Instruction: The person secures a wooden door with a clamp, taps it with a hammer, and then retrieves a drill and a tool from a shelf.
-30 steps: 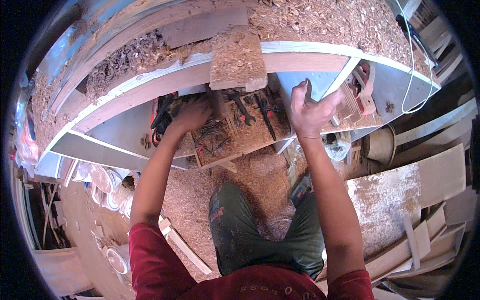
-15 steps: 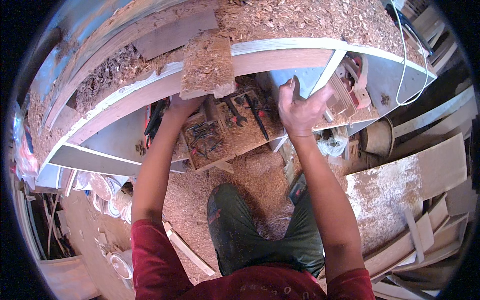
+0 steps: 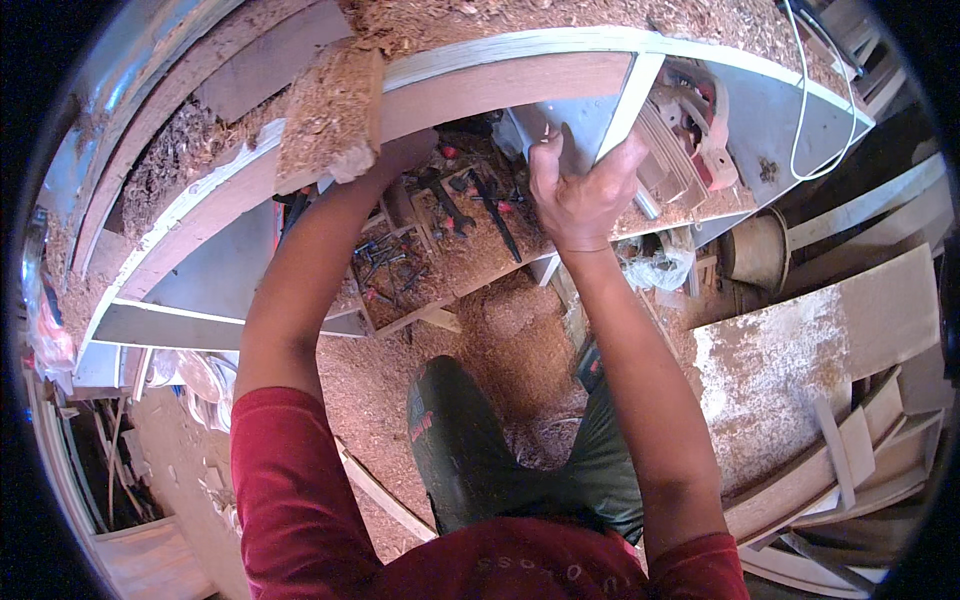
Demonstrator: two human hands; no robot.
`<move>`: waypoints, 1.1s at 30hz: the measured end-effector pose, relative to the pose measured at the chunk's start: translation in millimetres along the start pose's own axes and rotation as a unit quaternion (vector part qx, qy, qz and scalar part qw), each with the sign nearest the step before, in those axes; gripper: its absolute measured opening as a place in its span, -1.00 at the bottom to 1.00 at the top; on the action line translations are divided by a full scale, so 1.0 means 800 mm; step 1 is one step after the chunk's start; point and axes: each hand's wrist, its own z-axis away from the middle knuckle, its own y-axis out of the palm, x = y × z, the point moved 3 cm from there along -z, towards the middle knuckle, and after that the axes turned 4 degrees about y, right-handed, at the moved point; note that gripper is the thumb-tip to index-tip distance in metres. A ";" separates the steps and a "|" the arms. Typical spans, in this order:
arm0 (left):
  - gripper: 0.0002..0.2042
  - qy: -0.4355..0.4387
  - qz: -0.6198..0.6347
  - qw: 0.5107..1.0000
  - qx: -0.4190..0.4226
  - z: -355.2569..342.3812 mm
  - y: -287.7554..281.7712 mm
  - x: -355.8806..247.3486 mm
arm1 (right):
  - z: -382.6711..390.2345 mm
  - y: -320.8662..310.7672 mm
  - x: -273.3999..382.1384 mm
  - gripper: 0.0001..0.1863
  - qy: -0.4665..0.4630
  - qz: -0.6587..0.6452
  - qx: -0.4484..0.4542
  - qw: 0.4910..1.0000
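Note:
My left hand (image 3: 405, 150) reaches deep beneath a curved white-edged bench (image 3: 515, 40), behind a sawdust-covered board (image 3: 315, 110); its fingers are hidden. In front of it lies a wooden tray (image 3: 420, 315) holding a wrench (image 3: 458, 218), a long black tool (image 3: 500, 225) and several small bits (image 3: 382, 258). My right hand (image 3: 582, 190) is closed on the bench's white divider (image 3: 628, 100), thumb raised beside a pale panel. Right of it, wooden strips (image 3: 660, 150) and a red-and-wood item (image 3: 708, 135) sit on a shelf.
Sawdust covers the floor (image 3: 510, 310) around my legs. A bucket (image 3: 750, 250), a plastic bag (image 3: 655, 268), a pale board (image 3: 770, 370) and curved offcuts lie to the right. A white cable (image 3: 800, 120) hangs at the bench's right end. White containers (image 3: 205, 390) stand at lower left.
My left hand and forearm have moved farther up and inward under the bench. My right hand keeps its place on the divider. The bench appears higher and farther left as the view shifts.

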 end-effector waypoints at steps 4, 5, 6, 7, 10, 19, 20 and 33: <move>-0.76 0.002 0.003 0.997 0.074 -0.011 0.004 -0.003 | -0.004 -0.003 0.002 -0.42 0.003 -0.018 0.006 1.000; -0.77 0.009 0.003 0.996 0.090 -0.013 0.002 -0.001 | -0.006 -0.004 0.002 -0.42 0.004 -0.023 0.008 1.000; -0.77 0.014 0.003 0.994 0.107 -0.015 -0.001 0.000 | -0.007 -0.004 0.003 -0.43 0.000 -0.027 0.001 1.000; -0.78 0.019 0.003 0.992 0.123 -0.016 -0.002 0.001 | -0.007 -0.002 0.003 -0.44 -0.004 -0.031 -0.006 0.999; -0.80 0.046 0.009 0.983 0.179 -0.021 -0.007 0.008 | -0.007 -0.001 0.001 -0.44 -0.025 -0.020 -0.018 0.999; -0.84 0.151 0.070 0.896 0.413 -0.014 -0.016 0.022 | -0.007 -0.001 0.000 -0.43 -0.041 -0.018 -0.023 0.999; -0.84 0.156 0.067 0.890 0.423 -0.015 -0.013 0.022 | -0.007 -0.001 0.000 -0.43 -0.036 -0.017 -0.021 0.999; -0.86 0.151 0.009 0.971 0.183 0.005 -0.029 0.004 | -0.006 0.001 0.000 -0.46 -0.036 -0.023 -0.022 0.999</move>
